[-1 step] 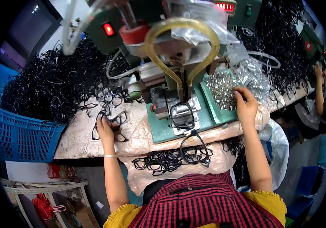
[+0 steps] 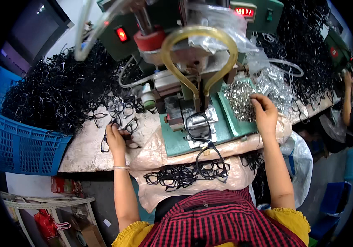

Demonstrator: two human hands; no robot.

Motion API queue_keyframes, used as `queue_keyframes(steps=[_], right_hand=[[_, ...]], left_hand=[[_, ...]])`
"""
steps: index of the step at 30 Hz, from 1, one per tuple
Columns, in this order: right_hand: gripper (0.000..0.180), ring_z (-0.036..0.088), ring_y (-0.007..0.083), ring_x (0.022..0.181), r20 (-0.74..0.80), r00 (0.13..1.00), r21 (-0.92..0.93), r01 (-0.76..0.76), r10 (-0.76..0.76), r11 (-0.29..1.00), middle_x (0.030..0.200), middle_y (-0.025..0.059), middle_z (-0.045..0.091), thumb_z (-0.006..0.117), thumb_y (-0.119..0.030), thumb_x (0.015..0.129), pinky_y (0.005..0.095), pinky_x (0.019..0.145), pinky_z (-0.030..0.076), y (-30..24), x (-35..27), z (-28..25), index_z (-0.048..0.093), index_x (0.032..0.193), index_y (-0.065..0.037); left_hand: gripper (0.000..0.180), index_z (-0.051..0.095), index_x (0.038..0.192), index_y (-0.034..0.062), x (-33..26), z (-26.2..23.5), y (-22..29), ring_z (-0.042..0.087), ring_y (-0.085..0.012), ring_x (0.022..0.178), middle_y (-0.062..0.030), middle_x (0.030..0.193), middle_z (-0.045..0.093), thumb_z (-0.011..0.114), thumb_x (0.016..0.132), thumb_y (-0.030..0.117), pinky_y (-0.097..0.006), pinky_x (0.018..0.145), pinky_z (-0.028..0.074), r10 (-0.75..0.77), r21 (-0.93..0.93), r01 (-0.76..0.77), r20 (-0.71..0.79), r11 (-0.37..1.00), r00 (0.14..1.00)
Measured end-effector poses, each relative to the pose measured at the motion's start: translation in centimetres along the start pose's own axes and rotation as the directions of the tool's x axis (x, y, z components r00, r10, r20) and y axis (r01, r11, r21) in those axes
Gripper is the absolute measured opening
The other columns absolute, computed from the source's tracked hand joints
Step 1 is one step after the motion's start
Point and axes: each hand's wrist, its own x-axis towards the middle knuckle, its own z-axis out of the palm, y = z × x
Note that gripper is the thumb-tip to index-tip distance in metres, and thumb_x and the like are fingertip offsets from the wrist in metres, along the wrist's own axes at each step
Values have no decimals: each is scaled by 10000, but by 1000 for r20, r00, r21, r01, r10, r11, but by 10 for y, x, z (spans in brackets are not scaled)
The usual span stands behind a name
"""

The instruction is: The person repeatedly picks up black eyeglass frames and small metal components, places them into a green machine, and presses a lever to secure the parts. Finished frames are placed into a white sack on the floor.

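My left hand (image 2: pixel 116 142) is closed round a black eyeglass frame (image 2: pixel 102 145) at the left of the bench, its fingers partly hiding it. My right hand (image 2: pixel 266 114) is at the green tray (image 2: pixel 231 126), over a heap of small silvery metal pieces (image 2: pixel 239 99). Its thumb and forefinger are pinched together; whatever lies between them is too small to make out. Between my hands, another black eyeglass frame (image 2: pixel 210 145) stands lengthwise at the press (image 2: pixel 201 84), one rim under the head and the other hanging towards me. Neither hand touches it.
Black eyeglass frames (image 2: pixel 170 175) lie on the sheeting before me. A large pile of frames (image 2: pixel 57 94) fills the left, beside a blue basket (image 2: pixel 28 144). A clear bag of metal pieces (image 2: pixel 275 82) lies behind the tray. Another person's arm (image 2: pixel 348 94) shows far right.
My left hand has shifted slightly right and away from me, turning the eyeglass frame a little. My right fingertips have moved slightly left over the metal pieces. The whole view has shifted slightly.
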Motion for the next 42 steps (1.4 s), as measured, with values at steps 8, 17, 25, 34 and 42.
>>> queue_keyframes(steps=[8,17,25,34,42], right_hand=[[159,646,180,907,144,921,241,322,-361,916,924,81,690,661,-7,800,304,841,493,-86,-26,70,681,958,-4],[514,604,111,957,443,896,663,-328,0,673,918,67,685,641,30,824,247,872,456,-143,-40,67,427,1292,28],[375,584,280,1144,343,904,305,151,-256,940,1249,152,585,607,6,790,363,981,444,-132,-32,37,597,1164,-17],[131,516,347,1185,129,945,-470,325,-300,821,1164,129,624,745,-152,722,438,980,420,-9,-10,19,714,836,-94],[91,596,248,916,295,888,-611,459,-353,645,922,36,645,734,-121,710,411,776,475,-38,19,76,697,785,-85]], left_hand=[[161,567,1034,63,-34,45,24,481,-79,580,-26,706,557,466,1006,185,-239,504,377,254,277,-229,-59,933,965],[181,528,1042,-33,-82,76,199,632,-239,810,-206,1002,625,555,963,127,-349,689,590,870,-477,-735,155,481,469],[81,656,792,103,-110,75,172,699,-215,752,-107,910,733,648,868,131,-408,794,521,820,-127,-936,529,329,217],[195,714,866,122,-116,106,163,530,-177,618,-36,979,724,775,683,96,-403,786,513,827,-246,-927,552,284,107],[244,702,962,115,-124,104,144,616,-217,789,-36,1096,695,760,725,129,-387,820,503,844,-154,-960,523,234,122]])
